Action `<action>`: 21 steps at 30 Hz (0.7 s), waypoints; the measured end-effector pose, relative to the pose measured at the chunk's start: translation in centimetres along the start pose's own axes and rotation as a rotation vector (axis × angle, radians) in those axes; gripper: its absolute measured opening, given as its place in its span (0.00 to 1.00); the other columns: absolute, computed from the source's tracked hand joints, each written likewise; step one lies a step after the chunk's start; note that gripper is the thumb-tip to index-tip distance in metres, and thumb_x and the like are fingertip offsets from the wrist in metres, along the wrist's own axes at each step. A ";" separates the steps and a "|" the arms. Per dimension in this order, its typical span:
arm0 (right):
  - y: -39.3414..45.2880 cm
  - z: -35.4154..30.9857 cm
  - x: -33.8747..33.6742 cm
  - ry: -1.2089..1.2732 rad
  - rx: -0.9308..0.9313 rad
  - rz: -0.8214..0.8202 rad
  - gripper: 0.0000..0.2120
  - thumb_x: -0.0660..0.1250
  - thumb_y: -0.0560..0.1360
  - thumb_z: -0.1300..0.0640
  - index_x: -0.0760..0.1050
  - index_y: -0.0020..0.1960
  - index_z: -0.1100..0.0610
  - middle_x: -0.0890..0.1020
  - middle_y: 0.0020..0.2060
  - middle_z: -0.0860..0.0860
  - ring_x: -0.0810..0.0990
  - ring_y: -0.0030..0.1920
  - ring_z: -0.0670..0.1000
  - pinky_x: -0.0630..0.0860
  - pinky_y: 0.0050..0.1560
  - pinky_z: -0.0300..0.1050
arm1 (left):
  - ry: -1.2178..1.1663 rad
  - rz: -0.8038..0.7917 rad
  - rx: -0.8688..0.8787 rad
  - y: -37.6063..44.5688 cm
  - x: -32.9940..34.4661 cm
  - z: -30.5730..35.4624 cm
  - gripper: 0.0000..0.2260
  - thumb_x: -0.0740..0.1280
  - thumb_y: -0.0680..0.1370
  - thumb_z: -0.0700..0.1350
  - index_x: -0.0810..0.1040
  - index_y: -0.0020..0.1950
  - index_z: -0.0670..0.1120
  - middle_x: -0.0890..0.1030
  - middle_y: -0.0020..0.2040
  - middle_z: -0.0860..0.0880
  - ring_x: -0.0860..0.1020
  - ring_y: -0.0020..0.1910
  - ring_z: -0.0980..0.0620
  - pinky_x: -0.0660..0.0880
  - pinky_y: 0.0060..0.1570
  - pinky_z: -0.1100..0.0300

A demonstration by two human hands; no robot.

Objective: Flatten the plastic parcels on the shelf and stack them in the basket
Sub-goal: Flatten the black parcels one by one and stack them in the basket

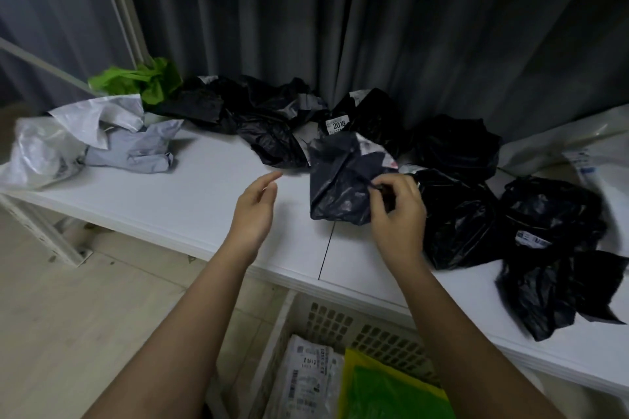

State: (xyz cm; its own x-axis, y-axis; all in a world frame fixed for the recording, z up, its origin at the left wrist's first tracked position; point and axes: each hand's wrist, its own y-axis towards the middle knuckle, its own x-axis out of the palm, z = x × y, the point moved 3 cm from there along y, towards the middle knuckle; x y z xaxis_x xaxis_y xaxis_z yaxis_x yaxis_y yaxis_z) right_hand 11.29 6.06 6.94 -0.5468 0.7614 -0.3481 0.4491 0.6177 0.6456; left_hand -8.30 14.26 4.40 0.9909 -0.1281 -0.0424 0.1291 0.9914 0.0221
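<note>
Our right hand (396, 211) has its grip pinched on the edge of a crumpled dark parcel (340, 187) sitting mid-shelf (190, 201). Our left hand (253, 211) hovers beside it, fingers loose and spread, holding nothing. The basket (326, 320) sits below the shelf with a couple of flat parcels already in it.

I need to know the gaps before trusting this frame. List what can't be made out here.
- Basket: its near part is cut off by the bottom edge and crossed by both forearms, head view.
- Label print on the grey parcel in the basket: too small to read.
- Black parcel at the shelf's right end: motion-blurred, outline unclear.
- Right hand: its fingertips blur into the dark parcel it pinches.
- Left hand: hovers open, contact with the shelf unclear.
</note>
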 end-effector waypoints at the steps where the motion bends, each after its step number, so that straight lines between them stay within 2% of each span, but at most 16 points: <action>1: -0.4 0.0 -0.1 -0.132 -0.150 -0.005 0.04 0.65 0.73 0.68 0.76 0.45 0.61 0.76 0.43 0.50 0.72 0.46 0.49 0.68 0.48 0.38 | -0.061 -0.019 -0.052 0.0 0.0 0.0 0.12 0.55 0.84 0.47 0.74 0.63 0.53 0.73 0.64 0.53 0.72 0.64 0.53 0.70 0.63 0.55; 3: -1.7 1.6 0.4 -0.340 -0.312 -0.142 0.04 0.64 0.70 0.67 0.75 0.43 0.61 0.76 0.42 0.54 0.70 0.45 0.52 0.65 0.46 0.43 | -0.175 -0.087 -0.201 -0.5 0.5 0.0 0.15 0.50 0.84 0.54 0.70 0.66 0.53 0.73 0.65 0.50 0.75 0.60 0.49 0.75 0.59 0.51; 5: -3.7 3.8 1.2 -0.460 -0.344 -0.330 0.06 0.67 0.66 0.68 0.73 0.40 0.59 0.75 0.40 0.54 0.70 0.44 0.55 0.62 0.42 0.45 | -0.190 -0.182 -0.323 -1.4 1.2 -0.4 0.19 0.48 0.82 0.59 0.67 0.67 0.53 0.75 0.61 0.49 0.78 0.56 0.48 0.77 0.53 0.52; 7: -5.7 5.2 1.7 -0.537 -0.344 -0.422 0.12 0.73 0.62 0.70 0.72 0.38 0.59 0.74 0.38 0.54 0.67 0.43 0.54 0.61 0.40 0.44 | -0.063 -0.269 -0.363 -2.3 1.8 -1.1 0.19 0.49 0.81 0.61 0.67 0.65 0.53 0.77 0.57 0.52 0.78 0.53 0.50 0.77 0.51 0.53; 9: -6.5 5.3 1.8 -0.548 -0.320 -0.438 0.13 0.74 0.61 0.70 0.73 0.38 0.58 0.74 0.38 0.54 0.66 0.43 0.52 0.61 0.40 0.43 | 0.065 -0.295 -0.360 -2.6 2.3 -2.0 0.19 0.57 0.80 0.60 0.67 0.67 0.51 0.78 0.56 0.50 0.79 0.54 0.49 0.77 0.54 0.51; 11: -6.5 4.8 1.7 -0.511 -0.318 -0.437 0.12 0.73 0.63 0.69 0.73 0.38 0.58 0.74 0.38 0.54 0.66 0.43 0.52 0.61 0.40 0.44 | 0.108 -0.274 -0.338 -2.5 2.7 -2.7 0.18 0.63 0.80 0.51 0.67 0.68 0.47 0.78 0.51 0.46 0.79 0.50 0.49 0.78 0.52 0.52; 14: -6.1 4.6 1.5 -0.445 -0.308 -0.463 0.09 0.71 0.65 0.69 0.73 0.39 0.59 0.75 0.40 0.54 0.67 0.44 0.51 0.61 0.41 0.42 | 0.070 -0.170 -0.278 -2.2 2.9 -2.8 0.13 0.65 0.79 0.42 0.71 0.62 0.40 0.75 0.38 0.46 0.77 0.37 0.51 0.78 0.45 0.54; 17: -5.7 5.4 0.6 -0.379 -0.254 -0.503 0.07 0.67 0.65 0.69 0.74 0.39 0.59 0.77 0.44 0.53 0.69 0.48 0.50 0.61 0.43 0.39 | 0.093 -0.060 -0.213 -1.7 2.1 -2.6 0.06 0.64 0.79 0.37 0.73 0.56 0.41 0.75 0.35 0.48 0.75 0.33 0.53 0.76 0.38 0.60; 18: -5.7 5.8 0.1 -0.362 -0.239 -0.511 0.07 0.67 0.65 0.69 0.74 0.39 0.60 0.78 0.44 0.53 0.69 0.48 0.50 0.62 0.43 0.39 | 0.107 -0.014 -0.207 -1.4 1.5 -2.8 0.06 0.64 0.79 0.36 0.73 0.55 0.43 0.75 0.35 0.48 0.76 0.34 0.52 0.76 0.38 0.60; 21: -5.6 7.2 -1.4 -0.351 -0.162 -0.514 0.09 0.67 0.64 0.71 0.74 0.39 0.59 0.78 0.41 0.52 0.70 0.47 0.50 0.65 0.44 0.41 | 0.146 0.082 -0.241 -0.6 -0.3 -4.0 0.06 0.64 0.78 0.35 0.74 0.53 0.44 0.76 0.37 0.45 0.77 0.38 0.45 0.78 0.48 0.50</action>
State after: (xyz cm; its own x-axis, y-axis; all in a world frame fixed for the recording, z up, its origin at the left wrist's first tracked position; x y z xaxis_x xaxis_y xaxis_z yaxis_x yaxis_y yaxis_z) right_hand 14.69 2.95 -1.07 -0.3874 0.4120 -0.8247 0.0635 0.9044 0.4220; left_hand -8.86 13.83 0.42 0.9793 -0.0594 -0.1935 0.0186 0.9784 -0.2058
